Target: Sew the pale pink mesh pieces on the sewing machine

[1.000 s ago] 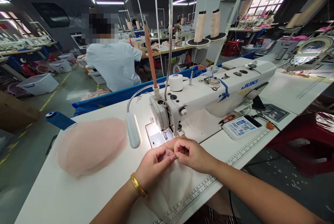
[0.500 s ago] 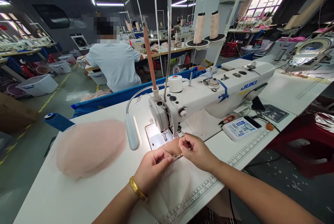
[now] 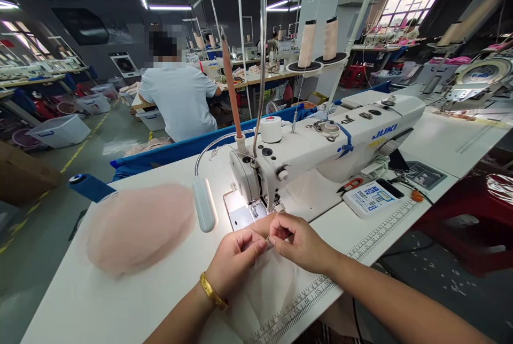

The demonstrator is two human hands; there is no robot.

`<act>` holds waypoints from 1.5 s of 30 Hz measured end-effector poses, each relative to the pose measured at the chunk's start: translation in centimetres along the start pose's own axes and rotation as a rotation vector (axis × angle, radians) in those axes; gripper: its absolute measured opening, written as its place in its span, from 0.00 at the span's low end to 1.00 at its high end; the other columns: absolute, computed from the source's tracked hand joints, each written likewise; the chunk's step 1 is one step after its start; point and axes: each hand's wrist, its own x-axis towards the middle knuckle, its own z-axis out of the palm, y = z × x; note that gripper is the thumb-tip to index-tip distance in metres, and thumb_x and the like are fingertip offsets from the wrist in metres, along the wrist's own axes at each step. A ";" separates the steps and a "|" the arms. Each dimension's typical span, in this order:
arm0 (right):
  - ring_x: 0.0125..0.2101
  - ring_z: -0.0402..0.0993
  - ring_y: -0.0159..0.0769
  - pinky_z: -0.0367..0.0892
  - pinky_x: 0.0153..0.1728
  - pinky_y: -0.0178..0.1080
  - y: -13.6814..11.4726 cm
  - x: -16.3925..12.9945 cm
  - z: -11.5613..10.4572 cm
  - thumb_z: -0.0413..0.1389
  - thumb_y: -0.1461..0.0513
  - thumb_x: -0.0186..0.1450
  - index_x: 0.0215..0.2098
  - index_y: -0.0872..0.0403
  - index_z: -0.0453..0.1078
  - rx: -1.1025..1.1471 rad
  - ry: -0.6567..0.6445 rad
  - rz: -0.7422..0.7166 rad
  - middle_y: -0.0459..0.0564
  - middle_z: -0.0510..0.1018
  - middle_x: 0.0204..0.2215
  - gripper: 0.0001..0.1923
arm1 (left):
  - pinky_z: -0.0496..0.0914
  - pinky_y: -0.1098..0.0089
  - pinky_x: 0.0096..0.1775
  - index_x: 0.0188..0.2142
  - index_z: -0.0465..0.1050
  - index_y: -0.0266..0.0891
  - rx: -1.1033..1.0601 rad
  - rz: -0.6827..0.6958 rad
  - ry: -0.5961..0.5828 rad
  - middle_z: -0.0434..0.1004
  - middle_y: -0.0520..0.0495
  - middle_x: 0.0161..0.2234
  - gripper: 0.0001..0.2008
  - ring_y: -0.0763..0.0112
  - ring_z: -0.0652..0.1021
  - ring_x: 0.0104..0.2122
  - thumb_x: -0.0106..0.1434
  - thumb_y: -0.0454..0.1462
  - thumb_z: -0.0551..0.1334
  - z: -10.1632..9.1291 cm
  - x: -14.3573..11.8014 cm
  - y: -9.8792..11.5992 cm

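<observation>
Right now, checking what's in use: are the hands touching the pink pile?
No, the pink pile lies on the table, apart from the left hand and right hand.

White table [image 3: 80, 301]; sheer pink fabric [image 3: 140, 226] left of the left hand [image 3: 236, 256]; sewing machine [image 3: 320, 146] just beyond the right hand [image 3: 302, 242]; printed white box [image 3: 371, 200] further right.
</observation>
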 end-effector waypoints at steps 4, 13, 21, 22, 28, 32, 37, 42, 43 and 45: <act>0.31 0.62 0.34 0.61 0.33 0.37 0.2 0.0 0.2 0.54 0.66 0.62 0.28 0.50 0.59 -0.092 0.064 -0.097 0.42 0.65 0.26 0.08 | 0.58 0.70 0.29 0.26 0.69 0.38 0.010 0.006 -0.005 0.63 0.55 0.22 0.26 0.74 0.62 0.25 0.58 0.59 0.66 0.0 0.0 0.1; 0.31 0.66 0.34 0.63 0.31 0.36 0.2 -0.1 -0.3 0.54 0.65 0.66 0.32 0.50 0.63 -0.094 0.093 -0.141 0.44 0.69 0.30 0.05 | 0.59 0.70 0.29 0.26 0.69 0.39 -0.007 0.009 -0.007 0.63 0.55 0.22 0.27 0.73 0.62 0.25 0.57 0.61 0.67 0.0 0.1 -0.2; 0.32 0.66 0.36 0.64 0.37 0.40 -0.5 0.1 -0.1 0.53 0.65 0.67 0.32 0.49 0.62 -0.179 0.054 -0.250 0.44 0.69 0.28 0.06 | 0.59 0.71 0.29 0.25 0.70 0.39 0.040 0.030 -0.002 0.64 0.54 0.22 0.25 0.72 0.63 0.25 0.59 0.59 0.66 0.0 0.0 0.0; 0.31 0.65 0.36 0.64 0.37 0.40 -0.5 0.1 0.0 0.52 0.66 0.66 0.31 0.49 0.62 -0.191 0.052 -0.258 0.43 0.68 0.27 0.07 | 0.59 0.70 0.28 0.25 0.70 0.39 0.052 0.033 0.000 0.65 0.54 0.22 0.25 0.72 0.63 0.25 0.59 0.58 0.66 0.0 0.1 0.0; 0.29 0.62 0.35 0.62 0.36 0.39 -0.1 0.2 0.3 0.50 0.68 0.64 0.31 0.49 0.57 -0.227 0.074 -0.293 0.42 0.65 0.26 0.08 | 0.59 0.70 0.28 0.25 0.69 0.39 0.093 0.033 0.005 0.64 0.54 0.22 0.23 0.72 0.62 0.25 0.59 0.56 0.65 0.0 0.2 -0.1; 0.31 0.61 0.35 0.60 0.33 0.38 0.1 0.1 0.2 0.51 0.66 0.64 0.31 0.50 0.57 -0.155 0.027 -0.174 0.43 0.65 0.27 0.07 | 0.58 0.71 0.28 0.24 0.67 0.40 0.086 0.033 -0.009 0.63 0.55 0.22 0.24 0.73 0.61 0.24 0.60 0.56 0.65 -0.1 0.1 0.0; 0.29 0.59 0.34 0.56 0.26 0.35 0.3 0.0 -0.5 0.52 0.62 0.66 0.31 0.50 0.58 0.015 0.013 0.013 0.43 0.63 0.28 0.06 | 0.57 0.72 0.27 0.24 0.66 0.40 0.075 0.039 -0.038 0.62 0.55 0.22 0.25 0.74 0.60 0.24 0.61 0.58 0.65 -0.2 0.0 0.1; 0.38 0.66 0.38 0.65 0.38 0.40 -0.7 -0.6 -1.0 0.49 0.62 0.71 0.36 0.50 0.61 0.027 -0.078 -0.151 0.48 0.71 0.37 0.04 | 0.61 0.71 0.29 0.29 0.70 0.41 0.100 0.102 0.001 0.64 0.53 0.24 0.22 0.71 0.63 0.26 0.64 0.56 0.61 0.1 0.1 -0.1; 0.37 0.67 0.38 0.65 0.39 0.40 -1.0 -0.7 -1.0 0.48 0.62 0.71 0.37 0.50 0.62 0.028 -0.138 -0.156 0.49 0.72 0.38 0.04 | 0.62 0.70 0.30 0.30 0.70 0.41 0.112 0.118 0.008 0.65 0.53 0.25 0.21 0.70 0.64 0.27 0.66 0.55 0.60 0.1 0.0 -0.1; 0.32 0.65 0.35 0.62 0.33 0.38 -1.6 -0.9 -1.0 0.48 0.62 0.71 0.38 0.49 0.62 -0.014 -0.253 -0.140 0.46 0.71 0.34 0.04 | 0.63 0.69 0.32 0.30 0.68 0.41 0.142 0.147 0.016 0.68 0.52 0.27 0.20 0.69 0.66 0.28 0.68 0.54 0.57 0.2 -0.1 -0.1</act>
